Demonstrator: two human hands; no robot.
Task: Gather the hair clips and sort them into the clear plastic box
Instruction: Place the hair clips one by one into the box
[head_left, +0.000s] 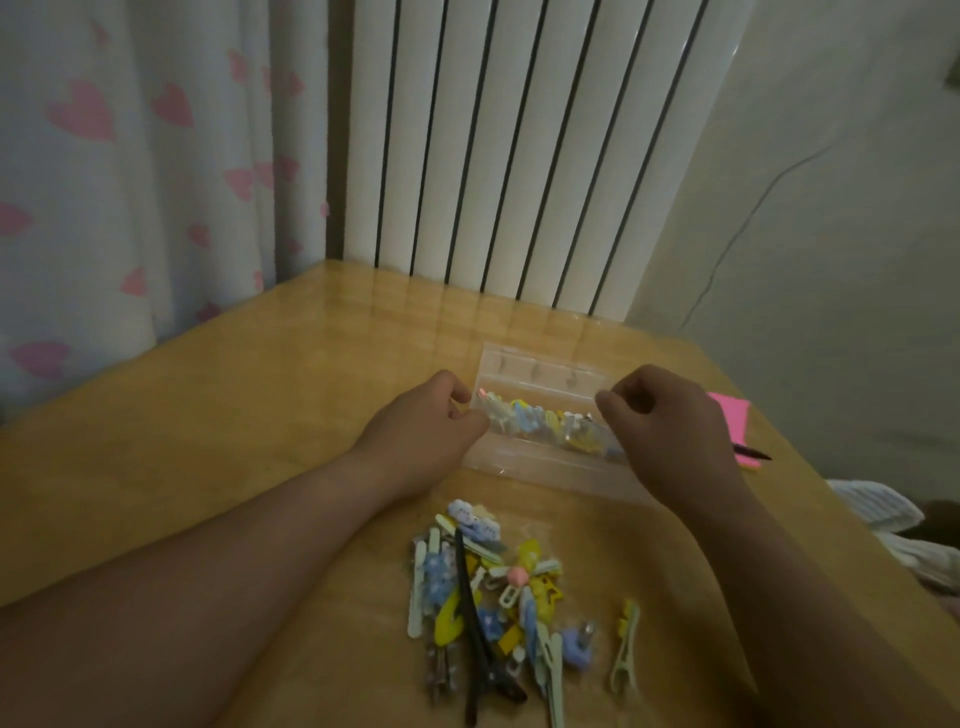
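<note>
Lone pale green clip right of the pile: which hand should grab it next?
Right hand, probably. The pale green clip lies on its side of the pile; left hand would cross over.

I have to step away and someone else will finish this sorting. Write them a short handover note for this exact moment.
Left hand and right hand: each is curled at one end of the clear plastic box, gripping its edges as far as can be seen.
Box: mid-table, already holding a row of clips.
Left to do: the pile of hair clips nearer you, plus one pale green clip lying apart to its right, must go in.
</note>
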